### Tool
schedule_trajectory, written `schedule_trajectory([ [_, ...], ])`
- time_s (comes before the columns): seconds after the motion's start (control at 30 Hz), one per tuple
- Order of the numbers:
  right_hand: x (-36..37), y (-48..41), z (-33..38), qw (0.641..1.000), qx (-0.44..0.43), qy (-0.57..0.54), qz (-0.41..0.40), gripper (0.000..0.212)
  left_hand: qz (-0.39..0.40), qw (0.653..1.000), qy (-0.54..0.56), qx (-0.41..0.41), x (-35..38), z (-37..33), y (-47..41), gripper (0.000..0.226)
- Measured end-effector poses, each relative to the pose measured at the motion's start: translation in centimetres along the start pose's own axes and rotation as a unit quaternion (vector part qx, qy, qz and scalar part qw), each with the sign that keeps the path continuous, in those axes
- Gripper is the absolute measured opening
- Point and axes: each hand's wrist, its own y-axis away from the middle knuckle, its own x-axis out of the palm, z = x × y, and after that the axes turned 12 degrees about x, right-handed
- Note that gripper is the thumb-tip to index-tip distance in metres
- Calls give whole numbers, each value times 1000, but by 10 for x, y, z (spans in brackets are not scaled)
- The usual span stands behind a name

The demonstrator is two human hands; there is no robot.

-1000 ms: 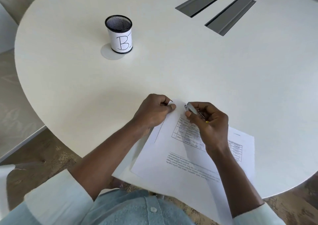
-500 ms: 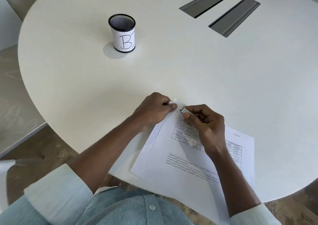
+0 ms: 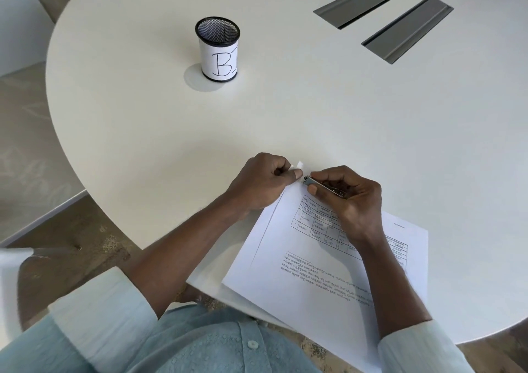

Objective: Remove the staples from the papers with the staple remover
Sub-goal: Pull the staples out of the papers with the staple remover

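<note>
A stack of white printed papers (image 3: 308, 281) with a table and text lies at the near edge of the white table (image 3: 285, 115), partly hanging over it. My left hand (image 3: 263, 184) pinches the top corner of the papers, and a small bit of paper sticks up above the thumb. My right hand (image 3: 351, 198) grips a small metal staple remover (image 3: 320, 184), whose tip sits at that same corner beside my left thumb. The staple itself is too small to make out.
A black mesh pen cup (image 3: 218, 50) wrapped in white paper marked "B" stands at the far left of the table. Two grey cable hatches (image 3: 383, 15) are set into the far right. The floor lies below the table's curved left edge.
My right hand has moved the staple remover's tip leftward to the pinched corner of the papers. My left hand keeps its pinch. The camera has shifted slightly.
</note>
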Motion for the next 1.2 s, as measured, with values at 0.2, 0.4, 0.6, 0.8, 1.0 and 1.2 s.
schedule_trajectory([
  [0.2, -4, -1, -1, 1000, 21, -15, 9, 21, -17, 997, -46, 51, 6, 4, 1, 52],
  [0.4, -5, -3, -5, 1000, -1, -8, 15, 18, -38, 993, -57, 101, 9, 9, 5, 46],
  [0.6, -5, -3, -8, 1000, -15, -9, 21, 21, -45, 990, -72, 111, 11, 9, 6, 46],
  [0.8, -6, -3, -9, 999, -27, -3, 27, 22, -49, 991, -71, 105, 12, 8, 7, 43],
  [1.0, -6, -3, -9, 999, -27, 3, 27, 22, -49, 990, -74, 108, 11, 7, 8, 45],
  [1.2, -4, -4, -8, 999, -29, 18, 38, 23, -44, 989, -90, 112, 11, 7, 10, 49],
])
